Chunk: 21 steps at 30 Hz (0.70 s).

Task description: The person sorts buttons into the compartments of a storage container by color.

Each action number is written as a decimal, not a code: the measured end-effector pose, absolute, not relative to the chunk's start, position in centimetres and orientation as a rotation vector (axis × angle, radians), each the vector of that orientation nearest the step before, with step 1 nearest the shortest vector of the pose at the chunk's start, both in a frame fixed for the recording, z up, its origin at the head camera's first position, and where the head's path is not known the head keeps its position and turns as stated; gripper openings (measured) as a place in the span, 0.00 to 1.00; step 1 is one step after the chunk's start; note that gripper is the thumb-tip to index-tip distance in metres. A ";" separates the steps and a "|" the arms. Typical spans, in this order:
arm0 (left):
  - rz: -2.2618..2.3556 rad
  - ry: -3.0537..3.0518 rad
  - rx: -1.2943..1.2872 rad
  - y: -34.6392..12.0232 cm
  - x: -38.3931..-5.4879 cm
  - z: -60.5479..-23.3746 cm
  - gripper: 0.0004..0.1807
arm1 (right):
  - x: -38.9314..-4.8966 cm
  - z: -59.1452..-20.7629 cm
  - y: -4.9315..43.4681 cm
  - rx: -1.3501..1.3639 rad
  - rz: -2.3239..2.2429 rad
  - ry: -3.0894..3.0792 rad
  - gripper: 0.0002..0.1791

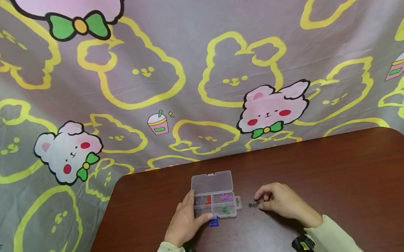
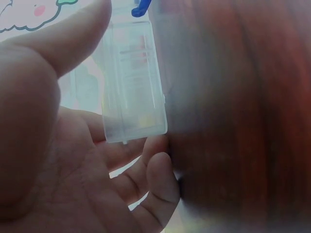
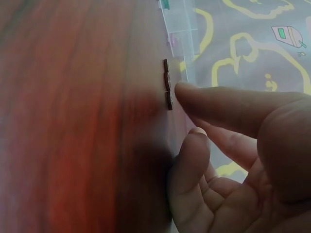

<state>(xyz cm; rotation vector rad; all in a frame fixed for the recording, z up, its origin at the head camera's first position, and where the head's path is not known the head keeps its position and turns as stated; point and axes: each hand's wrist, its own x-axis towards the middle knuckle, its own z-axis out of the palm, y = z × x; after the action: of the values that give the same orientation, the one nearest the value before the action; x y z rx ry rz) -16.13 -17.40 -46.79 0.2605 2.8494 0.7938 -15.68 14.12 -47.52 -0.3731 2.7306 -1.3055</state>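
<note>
A clear plastic compartment box (image 1: 223, 204) stands on the table with its lid (image 1: 211, 183) swung open toward the back. Red pieces (image 1: 208, 200), purple rings (image 1: 226, 197) and green pieces (image 1: 225, 209) lie in separate compartments. My left hand (image 1: 184, 221) holds the box, fingers along its left side and thumb at the front edge. At that front edge shows a small blue piece (image 1: 214, 222). Right of the box, several small dark discs (image 1: 250, 205) lie in a row. My right hand (image 1: 282, 200) hovers at them, thumb and index finger apart, the thumb tip close to the nearest disc (image 3: 169, 100).
The brown wooden table (image 1: 334, 179) extends to both sides. A clear tab (image 1: 238, 202) juts from the box's right side. A grey curtain (image 1: 190, 71) with cartoon animals hangs behind the table. Dark wrist devices (image 1: 302, 244) sit at both light sleeves.
</note>
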 end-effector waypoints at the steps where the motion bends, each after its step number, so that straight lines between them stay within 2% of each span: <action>1: 0.797 2.848 0.261 -17.4 -16.1 -46.8 0.56 | -15.7 -47.5 14.1 -0.359 -1.296 2.736 0.10; 21: 0.792 2.850 0.258 -17.4 -16.3 -46.9 0.55 | -16.2 -47.5 13.7 -0.222 -1.296 2.693 0.08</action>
<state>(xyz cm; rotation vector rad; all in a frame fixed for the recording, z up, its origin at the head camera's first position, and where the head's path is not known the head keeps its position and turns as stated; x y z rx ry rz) -16.26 -17.36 -46.88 0.2577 2.8502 0.7921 -16.15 13.70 -47.47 -0.2220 2.6934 -1.2964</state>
